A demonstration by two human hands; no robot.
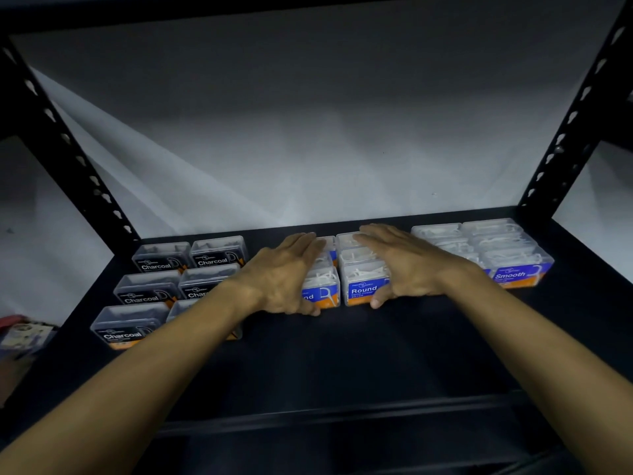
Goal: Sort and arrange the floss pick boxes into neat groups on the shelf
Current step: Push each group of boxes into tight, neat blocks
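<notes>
Black shelf (pixel 342 337): left hand (pixel 284 275) and right hand (pixel 407 265) lie flat and open, bracketing the Round boxes (pixel 363 286), gripping nothing. Press inward evenly, fronts flush with the Charcoal boxes (pixel 154 286) and Smooth boxes (pixel 513 265).

Pale wall (pixel 308 132) behind; blurred red-and-white clutter (pixel 20 334) sits far left.

Black-labelled boxes (pixel 156 258) read "Charcoal", the middle blue-labelled box (pixel 364 286) "Round", the right one (pixel 513 269) "Smooth".
</notes>
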